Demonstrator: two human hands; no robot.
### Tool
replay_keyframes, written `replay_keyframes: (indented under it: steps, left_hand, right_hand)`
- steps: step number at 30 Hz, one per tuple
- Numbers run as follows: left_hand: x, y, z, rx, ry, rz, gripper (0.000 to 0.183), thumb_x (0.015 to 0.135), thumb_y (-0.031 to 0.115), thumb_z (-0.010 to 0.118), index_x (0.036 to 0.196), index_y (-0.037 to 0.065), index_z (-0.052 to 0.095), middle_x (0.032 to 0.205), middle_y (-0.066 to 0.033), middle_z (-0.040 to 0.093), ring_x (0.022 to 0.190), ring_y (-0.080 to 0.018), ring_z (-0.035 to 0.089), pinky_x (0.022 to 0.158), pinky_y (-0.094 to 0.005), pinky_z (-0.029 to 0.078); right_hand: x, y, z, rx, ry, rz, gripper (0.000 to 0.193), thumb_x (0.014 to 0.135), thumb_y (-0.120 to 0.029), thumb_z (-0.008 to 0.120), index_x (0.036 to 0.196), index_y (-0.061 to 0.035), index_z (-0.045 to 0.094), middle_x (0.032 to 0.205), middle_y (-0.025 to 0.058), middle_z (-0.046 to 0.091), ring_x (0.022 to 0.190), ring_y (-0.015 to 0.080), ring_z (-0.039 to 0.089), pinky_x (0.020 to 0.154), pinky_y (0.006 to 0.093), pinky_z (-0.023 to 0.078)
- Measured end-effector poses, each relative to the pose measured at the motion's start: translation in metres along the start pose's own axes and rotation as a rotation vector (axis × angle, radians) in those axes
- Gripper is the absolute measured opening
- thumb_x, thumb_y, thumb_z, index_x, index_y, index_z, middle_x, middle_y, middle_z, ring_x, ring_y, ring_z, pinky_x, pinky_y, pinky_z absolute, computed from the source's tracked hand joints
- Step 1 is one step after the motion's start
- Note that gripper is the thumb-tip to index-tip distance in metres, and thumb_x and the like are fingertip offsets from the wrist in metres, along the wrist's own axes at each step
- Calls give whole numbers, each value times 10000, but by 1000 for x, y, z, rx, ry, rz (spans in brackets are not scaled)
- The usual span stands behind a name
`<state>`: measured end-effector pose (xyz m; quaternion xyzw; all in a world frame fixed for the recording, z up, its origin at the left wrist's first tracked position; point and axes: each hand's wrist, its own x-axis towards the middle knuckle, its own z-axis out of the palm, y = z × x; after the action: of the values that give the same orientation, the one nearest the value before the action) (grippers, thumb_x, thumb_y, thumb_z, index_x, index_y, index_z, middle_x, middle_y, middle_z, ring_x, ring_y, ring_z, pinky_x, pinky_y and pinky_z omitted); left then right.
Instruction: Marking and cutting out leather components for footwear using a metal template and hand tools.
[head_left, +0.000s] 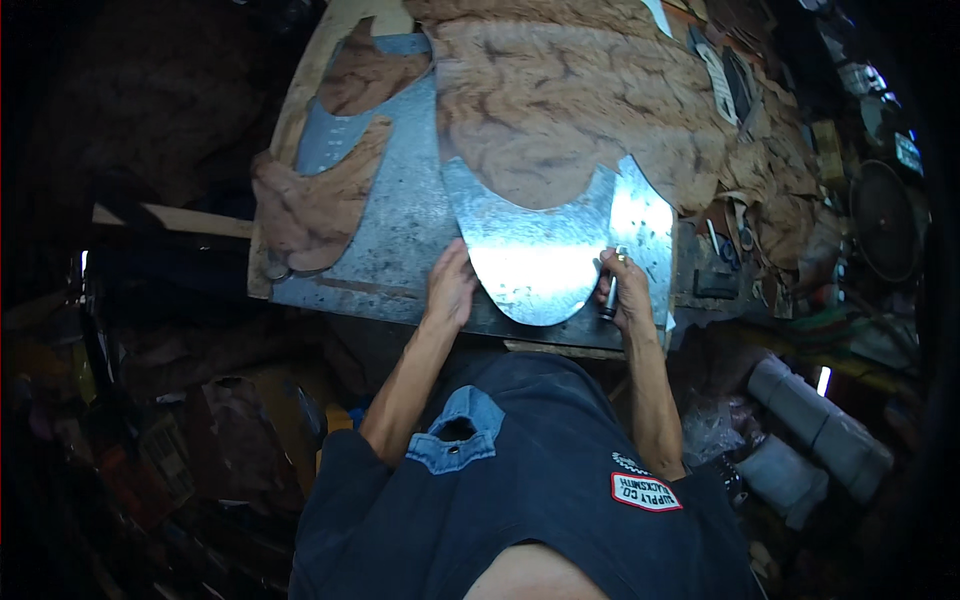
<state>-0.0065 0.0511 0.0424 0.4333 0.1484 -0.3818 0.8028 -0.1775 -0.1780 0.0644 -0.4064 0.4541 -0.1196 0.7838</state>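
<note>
A shiny, U-shaped sheet-metal template [535, 262] lies in front of me, its rounded end toward my body and its concave edge against brown mottled leather [570, 90]. My left hand [452, 287] has its fingers closed at the template's left edge; part of the grip is hidden. On the other side, my right hand [630, 290] is wrapped round a short, dark-handled tool [609, 298], close to the template's right edge. What kind of tool it is cannot be made out. Another metal piece [648, 225] shows just beyond that hand.
Cut leather pieces [325, 215] rest on the grey metal work surface [385, 255] at left. Leather scraps [790, 220], scissors [728, 258] and a dark box-like object [715, 284] are at right. Wrapped rolls [820, 425] lie below the table on the right.
</note>
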Motion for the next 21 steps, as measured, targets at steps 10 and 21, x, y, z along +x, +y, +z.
replay_keyframes:
  steps: [10, 21]
  left_hand:
    - [-9, 2, -10, 84, -142, -131, 358, 1025, 219, 487, 1314, 9, 490, 1289, -119, 560, 1200, -201, 516, 1055, -386, 386]
    - [8, -28, -3, 397, -288, -323, 343, 993, 258, 557, 1191, -23, 552, 1068, -128, 657, 909, -214, 667, 768, -351, 560]
  right_hand:
    - [-26, 8, 7, -118, 19, -79, 177, 867, -136, 699, 939, -84, 546, 680, -12, 540, 468, 83, 515, 412, 235, 434]
    - [6, 27, -78, 398, 145, -312, 134, 860, -102, 682, 957, -84, 591, 836, 3, 619, 745, 141, 622, 641, 330, 525]
